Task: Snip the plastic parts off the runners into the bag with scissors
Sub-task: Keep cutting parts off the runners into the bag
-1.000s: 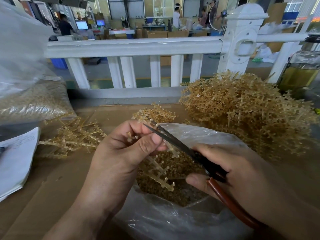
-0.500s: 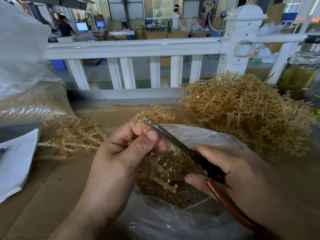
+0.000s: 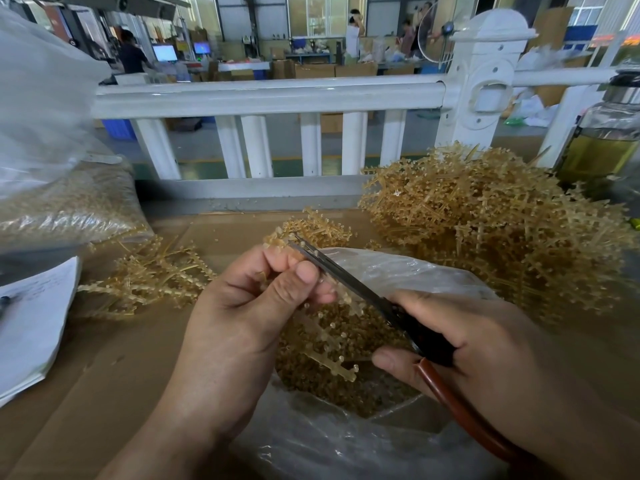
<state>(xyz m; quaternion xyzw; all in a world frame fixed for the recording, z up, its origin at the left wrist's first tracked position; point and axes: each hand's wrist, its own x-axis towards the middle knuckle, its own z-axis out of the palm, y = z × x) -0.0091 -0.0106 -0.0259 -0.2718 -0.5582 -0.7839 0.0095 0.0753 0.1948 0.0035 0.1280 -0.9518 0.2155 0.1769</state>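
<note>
Scissors (image 3: 349, 275) blades sit closer together than a second ago, and the tips have crept slightly up past the left thumb. Left hand (image 3: 242, 317) pinches the runner (image 3: 332, 355) near its top, fingers (image 3: 277, 261) and thumb clamped on the stem, with the rest hanging over the open bag (image 3: 398, 268). Right hand (image 3: 485, 348) is curled round the scissors' dark and red handles, blade edge against the runner just beside the left fingertips. Cut parts (image 3: 311, 386) are already heaped in the bag. Runner looks light, thin and stiff but springy, probably brittle at the gates. Best held on the bare stem close to the cut so it can't flex or twist. Pile of uncut runners (image 3: 485, 237) sits right-rear on the tabletop (image 3: 104, 358), a smaller heap of runners (image 3: 149, 275) to the left.
</note>
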